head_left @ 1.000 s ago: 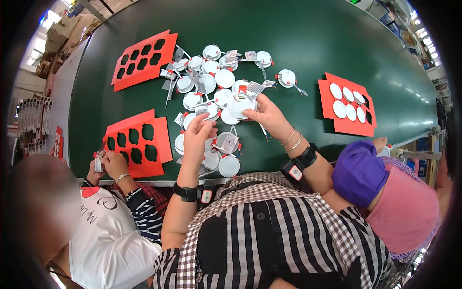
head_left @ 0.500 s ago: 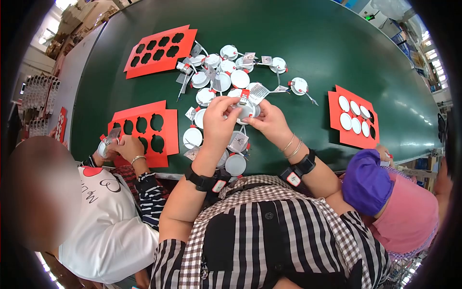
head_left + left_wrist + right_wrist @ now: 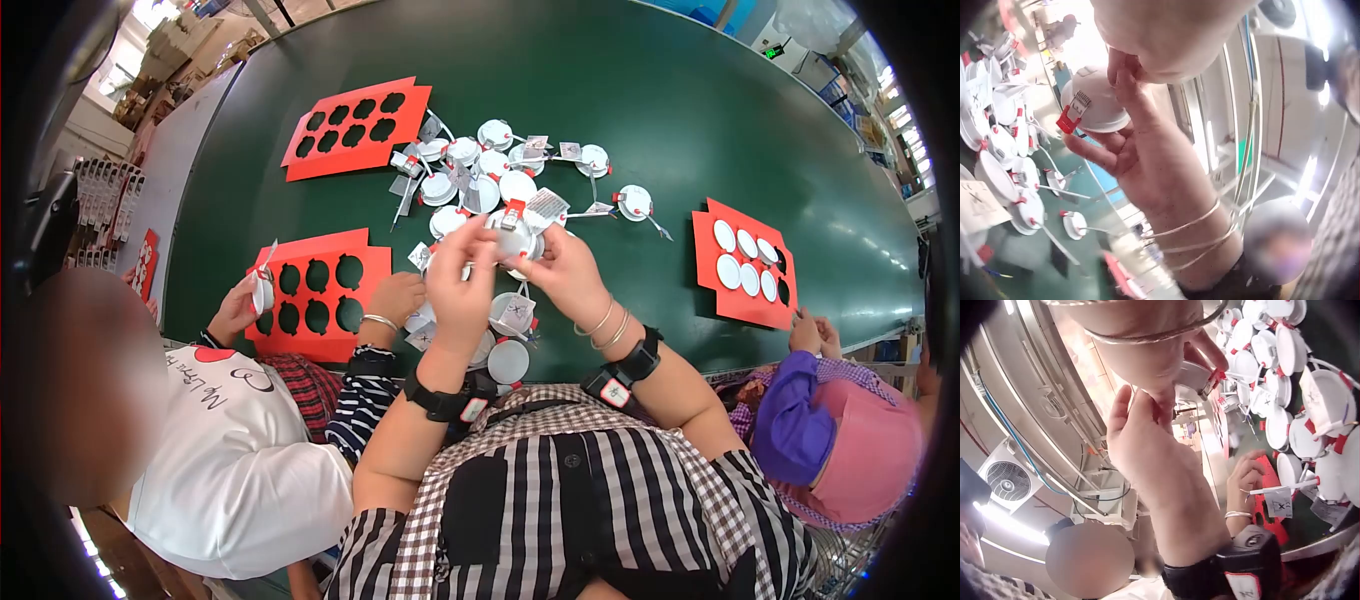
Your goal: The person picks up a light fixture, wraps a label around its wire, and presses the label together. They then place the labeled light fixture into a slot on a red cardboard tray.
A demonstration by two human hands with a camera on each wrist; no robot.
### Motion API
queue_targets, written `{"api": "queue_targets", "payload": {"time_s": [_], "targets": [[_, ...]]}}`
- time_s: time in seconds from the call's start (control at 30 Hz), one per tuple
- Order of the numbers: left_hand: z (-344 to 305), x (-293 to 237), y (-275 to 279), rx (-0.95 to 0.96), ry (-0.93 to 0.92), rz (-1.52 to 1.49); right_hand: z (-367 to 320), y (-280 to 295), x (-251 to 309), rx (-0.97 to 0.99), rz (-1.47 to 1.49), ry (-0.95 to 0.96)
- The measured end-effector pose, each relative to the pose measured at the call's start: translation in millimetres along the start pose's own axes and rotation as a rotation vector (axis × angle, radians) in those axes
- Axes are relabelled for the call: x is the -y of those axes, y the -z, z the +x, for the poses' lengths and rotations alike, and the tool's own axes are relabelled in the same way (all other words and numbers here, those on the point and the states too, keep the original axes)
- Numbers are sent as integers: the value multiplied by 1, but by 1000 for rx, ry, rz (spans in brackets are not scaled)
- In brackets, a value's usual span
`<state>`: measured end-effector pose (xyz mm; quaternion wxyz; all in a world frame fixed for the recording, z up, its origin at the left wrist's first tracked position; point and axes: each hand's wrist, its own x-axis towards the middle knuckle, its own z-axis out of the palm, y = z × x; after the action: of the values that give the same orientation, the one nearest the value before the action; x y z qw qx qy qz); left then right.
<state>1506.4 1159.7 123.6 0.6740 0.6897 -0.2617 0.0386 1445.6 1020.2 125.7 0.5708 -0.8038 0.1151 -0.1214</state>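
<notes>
In front of the chest both hands meet at a round white downlight (image 3: 517, 242), with a printed label and a spring clip tipped in red (image 3: 1067, 120). My right hand (image 3: 570, 278) holds it from the right, thumb on the near side and fingers behind. At its left side the fingers of my left hand (image 3: 463, 285) are bent, with the tips pinching close by the right thumb. What lies between the left fingertips is mostly hidden. Beneath and beyond the hands spreads a heap of similar downlights (image 3: 518, 186) with wires and paper tags.
Red cardboard inserts with round holes lie at far left (image 3: 357, 128) and near left (image 3: 322, 285). Another red insert (image 3: 745, 262) at right carries several white discs. A person (image 3: 230, 450) at left holds a downlight (image 3: 262, 293) and reaches toward the heap. Another person (image 3: 850, 440) sits at right.
My left hand has come in from the left to meet the downlight in my right hand. The person at left has stretched one hand toward the heap. The head view has shifted.
</notes>
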Motion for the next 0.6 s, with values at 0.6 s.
{"api": "queue_targets", "payload": {"time_s": [0.6], "targets": [[18,16,-2,132,537,-518,-5,7,-14,140,166,-92]]}}
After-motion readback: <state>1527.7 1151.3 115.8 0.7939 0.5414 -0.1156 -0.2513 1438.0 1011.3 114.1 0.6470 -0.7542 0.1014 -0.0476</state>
